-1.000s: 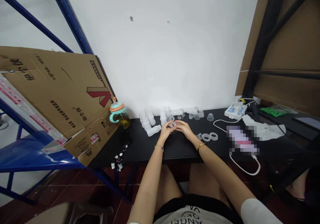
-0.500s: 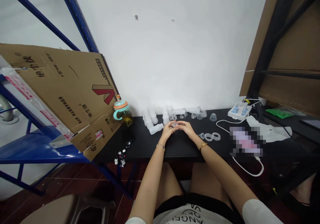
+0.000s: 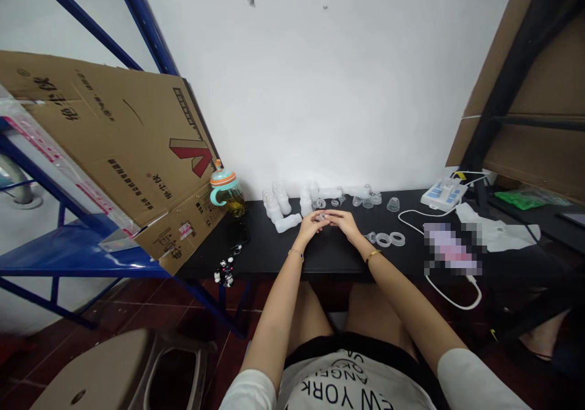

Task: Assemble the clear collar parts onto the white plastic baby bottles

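Both hands meet over the black table (image 3: 336, 254), with their fingers closed around a small translucent bottle part (image 3: 322, 216). My left hand (image 3: 311, 226) grips it from the left, and my right hand (image 3: 342, 222) pinches it from the right. Fingers cover most of the part, so its exact kind is hidden. Just left of my left hand lies a frosted white bottle (image 3: 287, 223). Several more white bottles (image 3: 273, 206) stand behind it. To the right of my right hand, translucent rings (image 3: 384, 239) and a small silicone nipple (image 3: 370, 237) lie flat.
Clear caps (image 3: 393, 204) and small parts sit along the wall. At left are a handled tea jug (image 3: 227, 194), a dark phone (image 3: 237, 234) with a beaded charm (image 3: 223, 272), and a cardboard box (image 3: 137, 154). A power strip (image 3: 443, 194) with a white cable stands at right.
The camera has tipped downward a little, so the scene sits higher. Both hands stay together on the small part, with the fingers slightly shifted. Nothing on the table has visibly moved.
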A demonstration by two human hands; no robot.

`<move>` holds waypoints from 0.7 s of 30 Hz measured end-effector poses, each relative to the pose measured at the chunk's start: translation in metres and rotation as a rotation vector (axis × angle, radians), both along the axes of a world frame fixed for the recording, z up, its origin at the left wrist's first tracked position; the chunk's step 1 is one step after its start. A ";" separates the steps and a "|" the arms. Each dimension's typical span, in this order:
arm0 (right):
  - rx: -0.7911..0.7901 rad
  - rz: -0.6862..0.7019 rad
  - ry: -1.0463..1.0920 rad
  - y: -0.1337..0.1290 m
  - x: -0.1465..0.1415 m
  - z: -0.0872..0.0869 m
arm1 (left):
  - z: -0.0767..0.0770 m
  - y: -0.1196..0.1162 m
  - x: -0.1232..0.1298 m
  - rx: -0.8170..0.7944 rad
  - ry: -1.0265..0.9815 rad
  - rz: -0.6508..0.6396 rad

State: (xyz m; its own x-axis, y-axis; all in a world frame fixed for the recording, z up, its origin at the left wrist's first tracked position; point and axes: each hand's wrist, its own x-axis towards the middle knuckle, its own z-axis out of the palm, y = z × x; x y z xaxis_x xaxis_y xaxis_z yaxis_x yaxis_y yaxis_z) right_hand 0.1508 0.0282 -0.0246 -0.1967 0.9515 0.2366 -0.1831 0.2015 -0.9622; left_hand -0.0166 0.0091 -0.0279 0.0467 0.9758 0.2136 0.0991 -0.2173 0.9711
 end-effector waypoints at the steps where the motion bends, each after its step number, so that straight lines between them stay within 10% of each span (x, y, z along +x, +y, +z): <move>1: 0.007 -0.006 -0.003 -0.001 0.000 0.001 | 0.000 0.000 0.000 0.002 0.001 -0.004; 21: -0.046 -0.049 0.054 -0.005 0.001 0.003 | 0.004 -0.004 0.001 0.033 0.025 -0.087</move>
